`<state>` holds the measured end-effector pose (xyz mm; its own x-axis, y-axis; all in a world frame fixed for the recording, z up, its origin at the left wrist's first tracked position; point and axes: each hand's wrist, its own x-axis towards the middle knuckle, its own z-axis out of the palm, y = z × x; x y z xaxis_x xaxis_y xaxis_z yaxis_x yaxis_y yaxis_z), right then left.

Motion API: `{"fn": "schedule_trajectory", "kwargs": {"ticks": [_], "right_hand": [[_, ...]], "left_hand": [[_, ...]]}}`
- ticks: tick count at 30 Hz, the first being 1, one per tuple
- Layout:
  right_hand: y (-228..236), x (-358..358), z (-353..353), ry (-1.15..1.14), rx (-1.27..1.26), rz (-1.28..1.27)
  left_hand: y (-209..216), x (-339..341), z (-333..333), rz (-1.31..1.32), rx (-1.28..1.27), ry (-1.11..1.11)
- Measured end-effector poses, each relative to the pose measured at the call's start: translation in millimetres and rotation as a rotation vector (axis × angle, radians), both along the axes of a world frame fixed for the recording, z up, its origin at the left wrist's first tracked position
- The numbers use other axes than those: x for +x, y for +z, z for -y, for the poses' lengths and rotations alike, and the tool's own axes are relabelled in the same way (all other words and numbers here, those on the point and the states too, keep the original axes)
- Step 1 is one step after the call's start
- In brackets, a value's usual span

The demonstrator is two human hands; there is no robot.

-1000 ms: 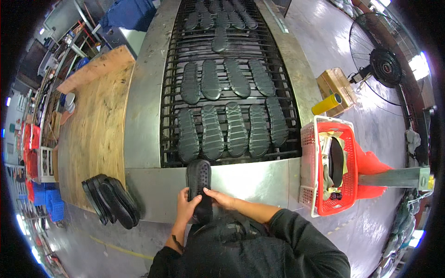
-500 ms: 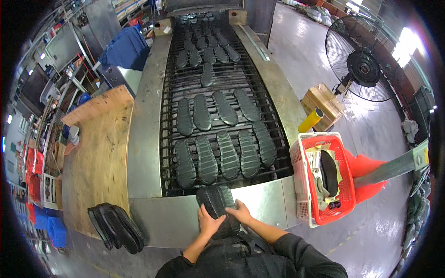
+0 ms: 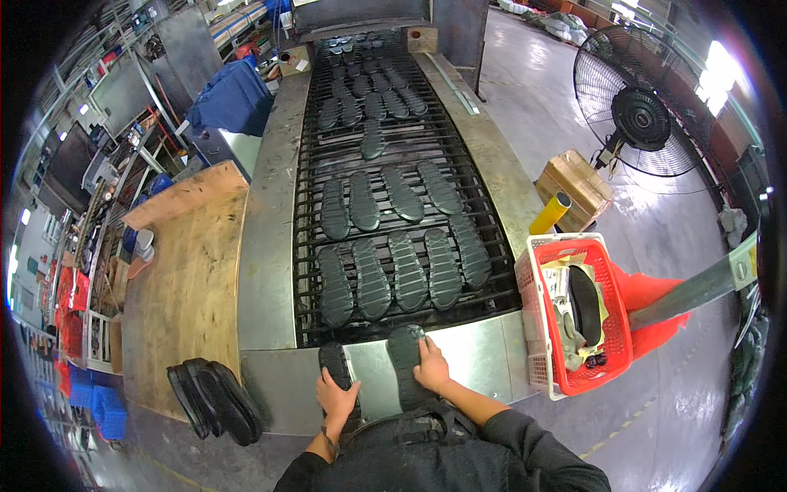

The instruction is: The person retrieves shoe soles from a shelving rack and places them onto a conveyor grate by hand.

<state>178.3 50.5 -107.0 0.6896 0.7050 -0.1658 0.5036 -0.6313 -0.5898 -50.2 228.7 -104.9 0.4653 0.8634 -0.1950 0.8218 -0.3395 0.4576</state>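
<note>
Directly in front of me, two black shoe soles lie apart on the steel front ledge (image 3: 373,369) of a conveyor. My left hand (image 3: 337,400) is closed on the left sole (image 3: 332,357), with the fingers over its near part. On the right sole (image 3: 402,358), my right hand (image 3: 432,366) grips the right edge, its fingers partly hidden. Just beyond the ledge, rows of black soles lie on the dark conveyor bars (image 3: 305,271); one ribbed sole (image 3: 407,271) is in the nearest row. Both soles' near ends are partly covered by my hands and body.
At left, a stack of black soles (image 3: 215,402) lies over the near edge of a wooden board (image 3: 188,287). On the right stand a red and white basket (image 3: 619,328) with assorted items, a yellow cylinder (image 3: 549,213), a cardboard box (image 3: 574,189) and a large fan (image 3: 639,119).
The soles held close together have come apart. My left hand has moved left with one, and my right hand has shifted slightly right and forward with the other.
</note>
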Motion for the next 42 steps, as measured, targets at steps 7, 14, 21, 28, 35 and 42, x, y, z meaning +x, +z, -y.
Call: {"fn": "schedule_trajectory", "kwargs": {"ticks": [7, 14, 21, 28, 35, 42], "right_hand": [[1, 13, 16, -0.005, 0.061, 0.162], [23, -11, 8, 0.081, -0.334, 0.217], [19, 19, 39, -0.046, -0.371, 0.076], [16, 2, 8, -0.042, -0.199, 0.116], [16, 21, -10, 0.063, -0.234, 0.178], [23, 37, -76, -0.098, -0.303, -0.024]], "left_hand": [[-8, -10, 5, -0.106, 0.049, 0.002], [-14, -1, 2, -0.139, 0.103, -0.046], [-8, 5, -3, -0.116, 0.026, -0.06], [-1, 24, -8, -0.014, 0.077, -0.168], [0, 51, -10, -0.095, 0.048, -0.131], [-1, 98, -23, -0.086, 0.074, -0.157]]}}
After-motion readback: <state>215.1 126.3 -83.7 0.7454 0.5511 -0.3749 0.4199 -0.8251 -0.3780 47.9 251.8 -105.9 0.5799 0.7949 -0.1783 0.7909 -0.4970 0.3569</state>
